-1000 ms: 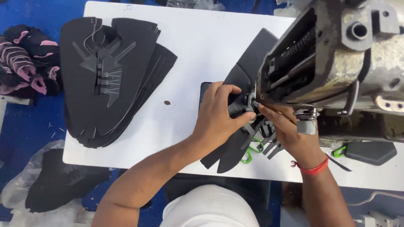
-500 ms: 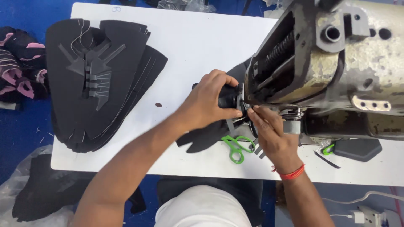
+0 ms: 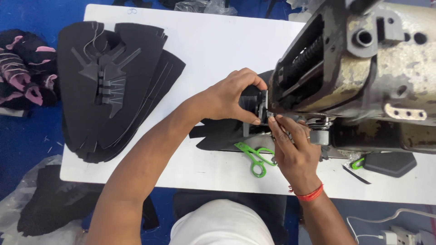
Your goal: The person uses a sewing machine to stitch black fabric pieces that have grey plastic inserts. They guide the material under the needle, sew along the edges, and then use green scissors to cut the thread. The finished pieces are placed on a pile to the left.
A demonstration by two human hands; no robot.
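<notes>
My left hand [image 3: 229, 97] pinches a black shoe-upper piece [image 3: 222, 131] against the needle area of the grey sewing machine [image 3: 363, 68]. My right hand [image 3: 295, 152], with a red thread band at the wrist, has its fingertips on the same black piece just under the machine head. Beside my right hand on the white table [image 3: 218, 50] lie green-handled scissors [image 3: 255, 156]. The needle itself is hidden by the machine head and my fingers.
A stack of black cut upper pieces [image 3: 109, 86] lies at the table's left. Black and pink items [image 3: 25, 72] sit on the blue floor at far left. A dark pad with a green clip [image 3: 388, 163] rests at the right. Black material [image 3: 50, 204] lies below the table.
The view has shifted, so the table and machine sit further left and lower in frame. Both hands stay at the needle area; the right hand has lifted off the scissors.
</notes>
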